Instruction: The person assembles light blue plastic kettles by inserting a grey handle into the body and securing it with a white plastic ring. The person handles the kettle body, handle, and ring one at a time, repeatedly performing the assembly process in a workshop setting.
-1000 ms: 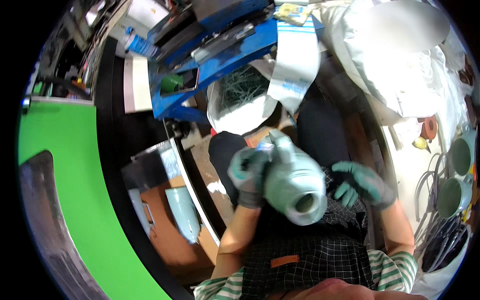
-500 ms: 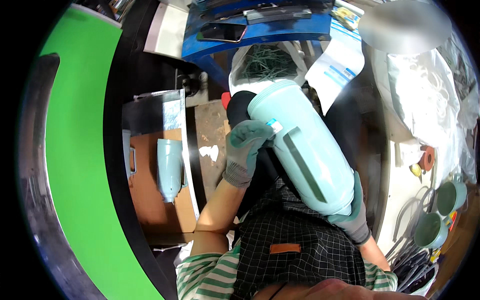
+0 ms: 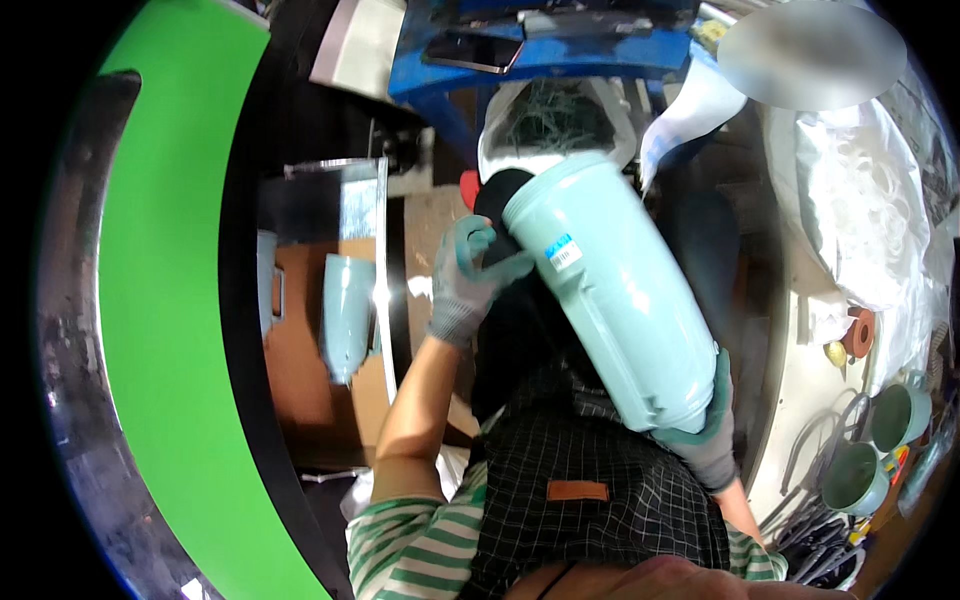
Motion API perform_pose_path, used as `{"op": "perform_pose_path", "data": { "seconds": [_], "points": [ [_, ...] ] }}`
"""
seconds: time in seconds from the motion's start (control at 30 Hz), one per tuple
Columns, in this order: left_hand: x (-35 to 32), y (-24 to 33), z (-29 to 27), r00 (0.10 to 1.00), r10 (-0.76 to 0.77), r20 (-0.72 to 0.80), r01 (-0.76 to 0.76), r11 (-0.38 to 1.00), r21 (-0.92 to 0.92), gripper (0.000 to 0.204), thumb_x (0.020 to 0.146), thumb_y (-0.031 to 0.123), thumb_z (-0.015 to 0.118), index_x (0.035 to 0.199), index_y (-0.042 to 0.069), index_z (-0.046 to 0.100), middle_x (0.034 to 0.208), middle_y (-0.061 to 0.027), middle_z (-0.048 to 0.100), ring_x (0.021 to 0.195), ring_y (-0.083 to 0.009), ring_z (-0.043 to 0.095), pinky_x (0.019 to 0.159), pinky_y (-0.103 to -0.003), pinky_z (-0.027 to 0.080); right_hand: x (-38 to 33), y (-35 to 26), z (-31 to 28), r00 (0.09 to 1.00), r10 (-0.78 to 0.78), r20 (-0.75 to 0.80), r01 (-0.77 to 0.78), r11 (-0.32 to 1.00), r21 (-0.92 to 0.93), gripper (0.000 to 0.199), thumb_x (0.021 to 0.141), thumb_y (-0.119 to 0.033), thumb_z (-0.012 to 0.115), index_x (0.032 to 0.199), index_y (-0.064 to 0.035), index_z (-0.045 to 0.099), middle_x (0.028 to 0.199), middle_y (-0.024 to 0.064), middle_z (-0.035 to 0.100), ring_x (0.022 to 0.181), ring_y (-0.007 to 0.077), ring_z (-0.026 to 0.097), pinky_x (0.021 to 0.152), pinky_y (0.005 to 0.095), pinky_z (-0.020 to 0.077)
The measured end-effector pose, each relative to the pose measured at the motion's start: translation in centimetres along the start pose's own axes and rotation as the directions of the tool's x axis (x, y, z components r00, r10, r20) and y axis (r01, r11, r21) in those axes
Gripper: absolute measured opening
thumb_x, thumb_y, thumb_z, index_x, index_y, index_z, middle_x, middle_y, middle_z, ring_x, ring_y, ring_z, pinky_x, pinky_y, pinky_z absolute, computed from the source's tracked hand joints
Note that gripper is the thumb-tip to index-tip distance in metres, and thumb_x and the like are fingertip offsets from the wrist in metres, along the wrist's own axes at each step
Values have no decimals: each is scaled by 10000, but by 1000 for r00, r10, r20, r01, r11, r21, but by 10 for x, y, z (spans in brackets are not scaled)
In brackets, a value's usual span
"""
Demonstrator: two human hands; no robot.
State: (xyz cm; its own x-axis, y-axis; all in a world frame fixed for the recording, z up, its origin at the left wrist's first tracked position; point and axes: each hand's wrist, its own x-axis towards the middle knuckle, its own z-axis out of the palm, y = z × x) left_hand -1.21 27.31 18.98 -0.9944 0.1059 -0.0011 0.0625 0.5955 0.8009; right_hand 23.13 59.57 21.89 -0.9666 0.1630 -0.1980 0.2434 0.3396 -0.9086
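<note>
In the head view, taking clock directions from the large pale green cylinder, a bright green surface (image 3: 175, 300) is seen far out at nine o'clock. Nearer, also at nine, a smaller pale green piece (image 3: 346, 315) lies on brown cardboard (image 3: 300, 395). Just beside the cylinder, at nine to ten, the gloved left hand (image 3: 470, 275) is held with fingers loosely curled and nothing seen gripped; whether the cylinder is touched cannot be told. At eleven, a phone (image 3: 472, 51) is laid on a blue bench (image 3: 590, 62), with a white bag (image 3: 495, 150) of green shavings below. The large pale green cylinder (image 3: 625, 300) is held slanted over the lap, from eleven to five, its blue-and-white label (image 3: 563, 252) uncovered. Its five o'clock end is cupped by the gloved right hand (image 3: 712, 430). White rings (image 3: 862, 200) are bagged at two; two green cups (image 3: 853, 478) are seen at four.
</note>
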Motion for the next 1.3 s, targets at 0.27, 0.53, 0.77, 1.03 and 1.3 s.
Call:
{"op": "perform_pose_path", "data": {
  "seconds": [0.27,0.53,0.77,1.03,1.3],
  "points": [
    [72,88,36,961,255,107,-215,932,-292,507,872,117,842,1318,-11,636,1201,-67,711,1106,-147,649,991,-335,533,17,-21,-81,997,-71,17,70,994,87,1515,511,-482,1047,1674,-47,179,1608,176,442,1446,299,484,1184,460,428],
    [263,258,55,742,671,-10,-507,570,646,754,962,489,678,1506,34,421,1408,-234,570,1195,-433,648,957,-504,544,25,-27,-140,771,99,-629,244,866,435,1192,724,-479,845,1666,-43,258,1644,183,387,1456,328,471,1183,485,438],
    [99,198,44,427,900,-85,-704,389,594,422,884,349,765,1177,48,719,1193,-141,667,1107,-363,601,878,-476,478,112,-97,-189,717,-126,-686,379,896,231,938,821,-256,713,1656,-91,319,1492,190,514,1100,274,644,814,378,575],
    [-37,94,-28,521,807,-278,-697,590,406,390,769,285,902,908,148,564,843,-58,609,732,-300,611,655,-421,479,266,-190,-87,945,-208,-251,324,685,652,936,912,-231,786,1649,-121,220,1260,243,608,835,252,741,619,340,623],
    [-56,85,3,488,869,79,-872,482,85,377,649,348,951,927,217,734,891,-14,678,764,-269,659,628,-415,471,492,-265,-59,976,-140,-168,200,260,945,646,954,-447,747,1450,-119,495,1324,149,627,1155,275,666,856,424,627]
  ]
}}
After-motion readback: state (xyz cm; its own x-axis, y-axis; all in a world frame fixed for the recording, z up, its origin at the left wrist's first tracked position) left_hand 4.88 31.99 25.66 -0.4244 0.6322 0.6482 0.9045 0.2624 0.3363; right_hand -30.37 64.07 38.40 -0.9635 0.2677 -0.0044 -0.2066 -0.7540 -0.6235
